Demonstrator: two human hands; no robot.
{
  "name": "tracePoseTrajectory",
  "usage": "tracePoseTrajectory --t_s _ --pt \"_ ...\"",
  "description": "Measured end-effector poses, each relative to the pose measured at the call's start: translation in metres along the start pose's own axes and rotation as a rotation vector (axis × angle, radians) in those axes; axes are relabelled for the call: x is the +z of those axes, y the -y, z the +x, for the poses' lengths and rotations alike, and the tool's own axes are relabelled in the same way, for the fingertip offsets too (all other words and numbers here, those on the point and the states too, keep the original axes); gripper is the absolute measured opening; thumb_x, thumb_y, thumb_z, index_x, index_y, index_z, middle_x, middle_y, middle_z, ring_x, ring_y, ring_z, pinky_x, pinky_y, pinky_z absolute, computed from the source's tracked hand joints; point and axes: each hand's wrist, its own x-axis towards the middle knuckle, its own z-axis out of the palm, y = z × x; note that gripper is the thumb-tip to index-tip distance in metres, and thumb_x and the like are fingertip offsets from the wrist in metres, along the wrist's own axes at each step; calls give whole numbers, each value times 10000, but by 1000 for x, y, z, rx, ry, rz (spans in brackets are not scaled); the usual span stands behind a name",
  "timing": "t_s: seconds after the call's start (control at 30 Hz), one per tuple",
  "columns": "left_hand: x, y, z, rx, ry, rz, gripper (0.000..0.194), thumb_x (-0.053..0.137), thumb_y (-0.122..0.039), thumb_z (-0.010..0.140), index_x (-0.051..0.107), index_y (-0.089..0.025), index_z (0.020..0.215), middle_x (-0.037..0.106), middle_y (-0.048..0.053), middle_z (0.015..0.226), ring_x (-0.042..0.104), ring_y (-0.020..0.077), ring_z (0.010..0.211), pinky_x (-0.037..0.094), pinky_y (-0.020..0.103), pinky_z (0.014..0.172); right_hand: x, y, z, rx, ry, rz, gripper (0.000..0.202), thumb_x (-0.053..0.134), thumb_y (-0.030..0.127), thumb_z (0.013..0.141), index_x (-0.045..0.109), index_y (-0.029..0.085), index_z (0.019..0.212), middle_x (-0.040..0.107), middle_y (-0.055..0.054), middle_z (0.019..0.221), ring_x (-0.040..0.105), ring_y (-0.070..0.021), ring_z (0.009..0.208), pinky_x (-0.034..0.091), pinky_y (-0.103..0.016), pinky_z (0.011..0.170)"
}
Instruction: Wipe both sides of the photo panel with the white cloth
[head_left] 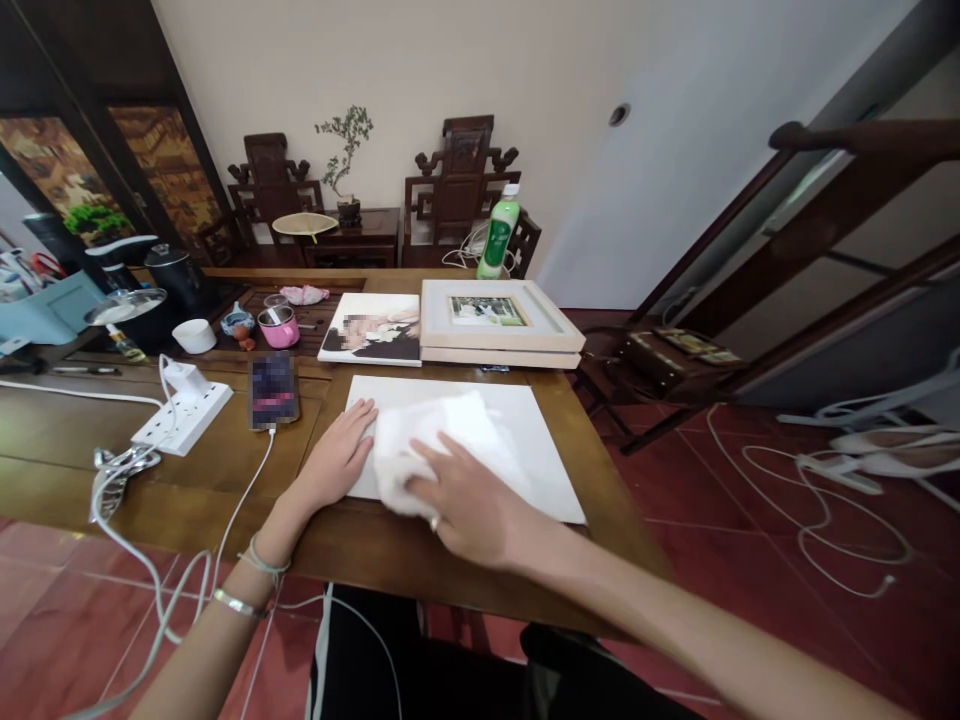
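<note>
A white flat board [544, 450] lies on the wooden table in front of me. My left hand [335, 455] rests on its left edge with the fingers stretched out. A white cloth [465, 425], somewhat blurred, is spread and bunched over the middle of the board. My right hand [469, 500] presses down on the cloth, its fingers curled into the near side. Behind the board lie a canvas photo print [375, 315] and a stack of pale wooden picture frames [551, 315], the top one holding a small photo.
A green bottle [500, 232] stands behind the frames. To the left are a phone [273, 388] on a charging cable, a white power strip [187, 420], a pink cup [279, 327] and a white bowl [194, 336]. Loose cables hang over the table's front edge.
</note>
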Motion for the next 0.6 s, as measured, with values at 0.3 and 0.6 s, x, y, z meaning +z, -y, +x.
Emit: tracePoseTrajectory --t_s 0.3,0.6 --pt "0 1 0 6 5 -5 450 316 -273 956 426 -132 1368 380 124 1488 281 213 1411 234 450 1166 0 6 -25 -73 44 74 496 524 122 683 609 219 1162 525 -136 1365 328 -266 1364 209 -501 1123" --pt "-7 -9 0 -162 17 -246 547 250 -411 970 371 -127 1421 334 84 1517 251 199 1423 155 392 1187 -12 -52 60 221 -126 -130 446 421 97 801 538 111 1231 587 -188 1261 423 -310 1287 282 -521 1055"
